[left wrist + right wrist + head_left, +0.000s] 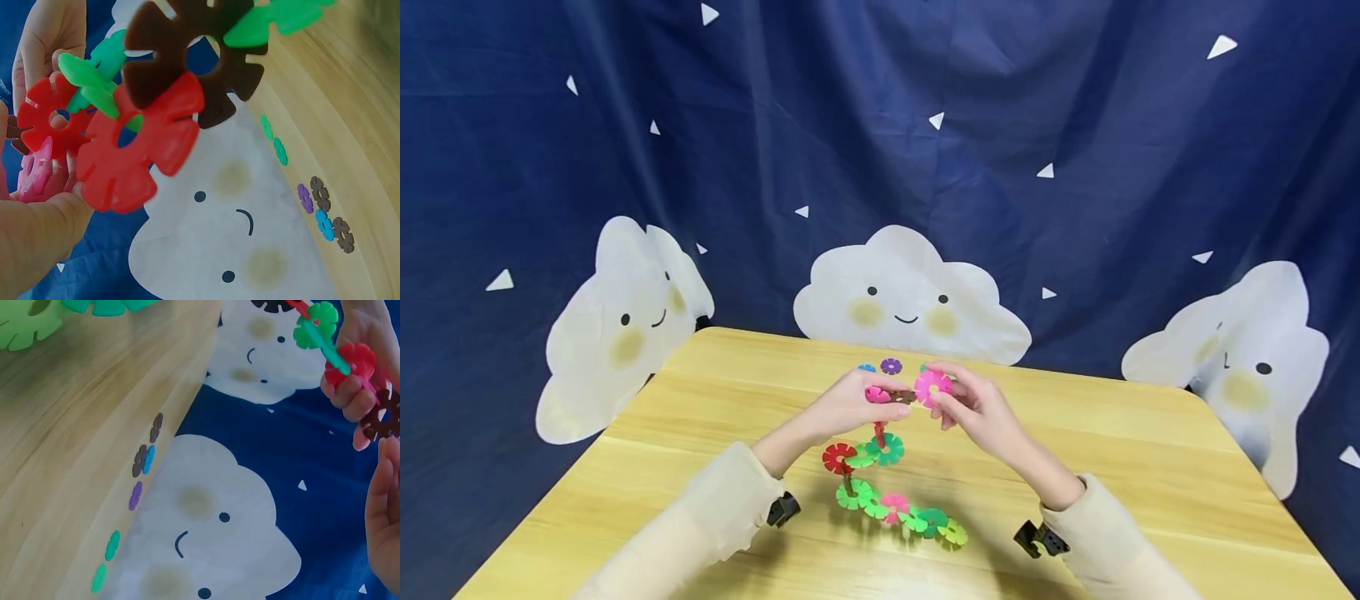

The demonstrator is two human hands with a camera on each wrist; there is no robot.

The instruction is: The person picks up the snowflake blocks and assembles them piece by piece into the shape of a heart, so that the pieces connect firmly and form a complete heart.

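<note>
A chain of slotted plastic flower discs, in red, greens, pink, yellow and brown, hangs below my left hand (850, 402). That hand pinches the chain's top end, near a pink disc (877, 395) and a brown disc (904, 397). Between the fingertips of my right hand (983, 410) is another pink disc (922, 385), held at the brown disc's edge. Whether their slots interlock, I cannot tell. Red discs (140, 150) and a large brown disc (140, 69) of the chain show close up in the left wrist view.
Along the far table edge lie loose discs: a purple one (891, 366), a blue one (149, 459), two brown ones (156, 427) and two green ones (112, 545). The wooden table (1112, 467) stands before a dark blue curtain with white clouds (910, 283).
</note>
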